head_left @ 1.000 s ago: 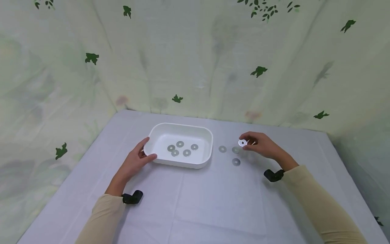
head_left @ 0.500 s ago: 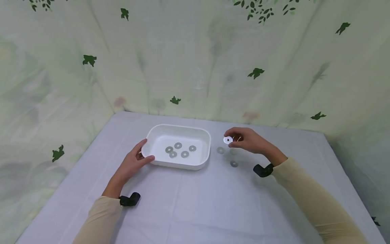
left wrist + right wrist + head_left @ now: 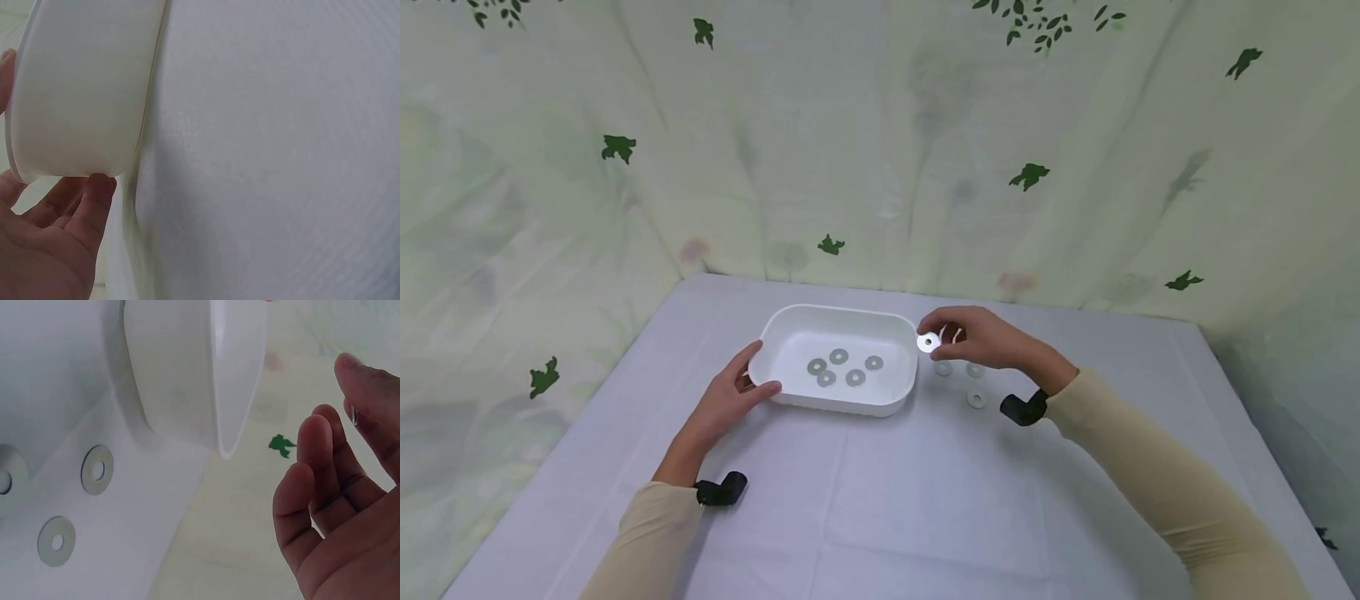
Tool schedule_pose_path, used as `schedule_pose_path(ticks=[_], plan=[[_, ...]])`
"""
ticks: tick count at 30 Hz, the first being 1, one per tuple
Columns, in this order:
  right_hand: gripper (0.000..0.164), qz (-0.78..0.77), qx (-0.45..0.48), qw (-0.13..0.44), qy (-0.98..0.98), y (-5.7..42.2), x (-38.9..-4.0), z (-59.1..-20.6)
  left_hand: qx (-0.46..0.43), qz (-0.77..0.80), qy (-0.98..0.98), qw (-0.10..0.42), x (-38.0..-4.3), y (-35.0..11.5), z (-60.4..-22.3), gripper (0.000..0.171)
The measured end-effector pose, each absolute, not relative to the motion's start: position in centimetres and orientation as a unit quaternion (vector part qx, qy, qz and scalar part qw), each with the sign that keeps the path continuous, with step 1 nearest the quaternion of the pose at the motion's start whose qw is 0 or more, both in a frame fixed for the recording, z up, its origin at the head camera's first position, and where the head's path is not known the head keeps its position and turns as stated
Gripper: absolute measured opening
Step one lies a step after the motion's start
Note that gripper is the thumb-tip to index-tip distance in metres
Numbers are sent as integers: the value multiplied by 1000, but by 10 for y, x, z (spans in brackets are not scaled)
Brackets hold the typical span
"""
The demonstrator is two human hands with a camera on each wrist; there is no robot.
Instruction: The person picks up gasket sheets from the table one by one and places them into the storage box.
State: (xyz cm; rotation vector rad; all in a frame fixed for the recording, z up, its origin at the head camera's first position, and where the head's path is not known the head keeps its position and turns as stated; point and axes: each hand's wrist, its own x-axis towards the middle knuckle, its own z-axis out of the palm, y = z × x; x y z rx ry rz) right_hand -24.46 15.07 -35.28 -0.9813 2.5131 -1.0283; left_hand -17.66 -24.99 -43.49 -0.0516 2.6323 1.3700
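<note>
My left hand point(image 3: 724, 406) grips the left end of a white plastic tray point(image 3: 831, 404), thumb at the front corner. In the left wrist view its fingertips touch the outside of the tray's wall point(image 3: 87, 94). Several flat metal washers point(image 3: 850, 379) lie on the tray's floor. My right hand point(image 3: 983, 337) pinches another washer point(image 3: 922, 345) between thumb and finger, in the air beside the tray's right rim. From the right wrist, only a thin edge of that washer point(image 3: 355, 417) shows. Three more washers point(image 3: 972, 403) lie flat on the cloth below the right hand.
A pale lilac cloth point(image 3: 940, 500) covers the table. Behind it hangs a light green curtain point(image 3: 880, 150) with dark leaf prints, which also closes in the sides. Black wrist cameras point(image 3: 722, 490) sit on both forearms.
My right hand has moved left with its washer, from over the loose washers to the tray's right rim. The left hand keeps its hold on the tray. The head view shifted slightly.
</note>
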Motion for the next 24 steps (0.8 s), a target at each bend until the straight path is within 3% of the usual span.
schedule_pose_path(ticks=[24], plan=[[35, -375, -327, 150, 854, 79, -274, -355, -13, 455, 886, 82, -179, -251, -440, 92]])
